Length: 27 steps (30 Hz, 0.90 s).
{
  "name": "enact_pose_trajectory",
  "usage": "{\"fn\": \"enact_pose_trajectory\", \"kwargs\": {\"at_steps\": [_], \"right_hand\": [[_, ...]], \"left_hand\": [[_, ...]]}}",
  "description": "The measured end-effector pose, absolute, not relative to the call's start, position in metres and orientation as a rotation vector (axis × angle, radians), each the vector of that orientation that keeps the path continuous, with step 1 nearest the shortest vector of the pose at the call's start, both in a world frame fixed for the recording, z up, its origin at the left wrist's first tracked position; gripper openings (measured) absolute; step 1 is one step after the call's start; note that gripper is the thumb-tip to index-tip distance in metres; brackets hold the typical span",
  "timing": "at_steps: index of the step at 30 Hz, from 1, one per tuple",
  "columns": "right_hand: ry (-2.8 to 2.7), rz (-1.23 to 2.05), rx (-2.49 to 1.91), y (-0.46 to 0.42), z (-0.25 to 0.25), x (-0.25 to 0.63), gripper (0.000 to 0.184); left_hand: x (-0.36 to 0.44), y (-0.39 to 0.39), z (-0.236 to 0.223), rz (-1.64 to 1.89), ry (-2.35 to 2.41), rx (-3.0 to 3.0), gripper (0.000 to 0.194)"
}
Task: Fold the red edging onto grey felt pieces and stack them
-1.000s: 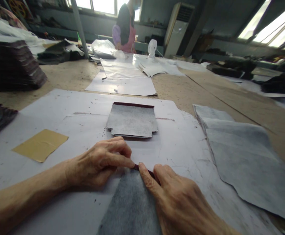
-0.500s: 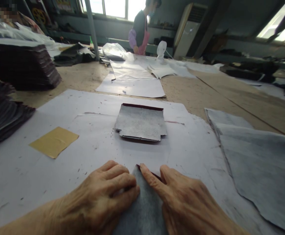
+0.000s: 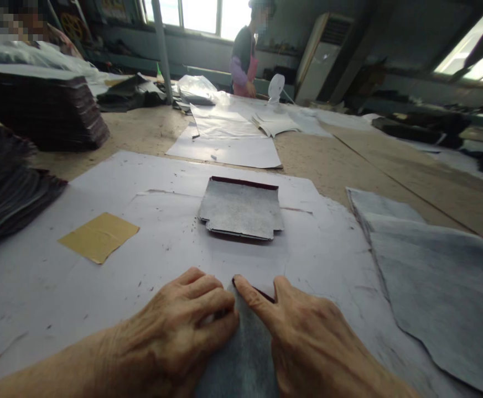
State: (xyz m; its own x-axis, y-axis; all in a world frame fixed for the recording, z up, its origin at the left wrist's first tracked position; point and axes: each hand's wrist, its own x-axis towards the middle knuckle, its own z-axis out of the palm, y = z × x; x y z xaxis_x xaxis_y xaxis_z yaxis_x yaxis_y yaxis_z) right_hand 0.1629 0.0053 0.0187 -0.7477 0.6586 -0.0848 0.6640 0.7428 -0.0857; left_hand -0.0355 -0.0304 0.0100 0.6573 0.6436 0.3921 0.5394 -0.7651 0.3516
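Between my hands lies a grey, felt-like backed piece with a dark maroon strip folded over its far right edge. My left hand is closed at its left side, fingers curled and the thumb pressed on the piece. On the right, the index finger of my right hand presses along the folded strip, its tip at the far corner. The other fingers are bent, and the thumb is partly hidden. Just beyond sits a small stack of grey pieces with notched corners and a maroon folded edge.
White paper covers the work surface. A yellow-brown square lies left, and tall stacks of dark sheets stand behind it. Larger grey sheets lie at right. Across the table a person stands near a white fan.
My right index finger remains on the fold, its tip slightly nearer the corner. The view has shifted a little, and the person across the table has moved an arm.
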Motion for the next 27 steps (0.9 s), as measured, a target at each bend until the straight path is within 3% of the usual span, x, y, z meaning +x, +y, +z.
{"fn": "enact_pose_trajectory", "kwargs": {"at_steps": [3, 6, 9, 17, 22, 27], "right_hand": [[2.978, -0.31, 1.168, 0.006, 0.019, 0.171, 0.079], [3.16, -0.474, 1.267, 0.006, 0.021, 0.186, 0.06], [3.326, -0.284, 1.212, 0.003, 0.018, 0.194, 0.048], [3.231, 0.082, 1.144, -0.003, 0.004, 0.165, 0.053], [3.249, -0.233, 1.261, 0.003, 0.006, 0.172, 0.048], [3.134, -0.458, 1.655, 0.0, 0.011, 0.18, 0.016]], "left_hand": [[-0.036, -0.033, 0.009, 0.691, 0.967, 2.645, 0.033], [-0.036, -0.034, 0.01, 0.655, 0.972, 2.619, 0.033], [-0.036, -0.034, 0.012, 0.661, 0.966, 2.613, 0.034], [-0.036, -0.031, 0.008, 0.679, 1.078, 2.599, 0.037], [-0.034, -0.025, 0.002, 0.78, 1.302, 2.516, 0.037], [-0.035, -0.022, -0.001, 0.791, 1.366, 2.397, 0.037]]}}
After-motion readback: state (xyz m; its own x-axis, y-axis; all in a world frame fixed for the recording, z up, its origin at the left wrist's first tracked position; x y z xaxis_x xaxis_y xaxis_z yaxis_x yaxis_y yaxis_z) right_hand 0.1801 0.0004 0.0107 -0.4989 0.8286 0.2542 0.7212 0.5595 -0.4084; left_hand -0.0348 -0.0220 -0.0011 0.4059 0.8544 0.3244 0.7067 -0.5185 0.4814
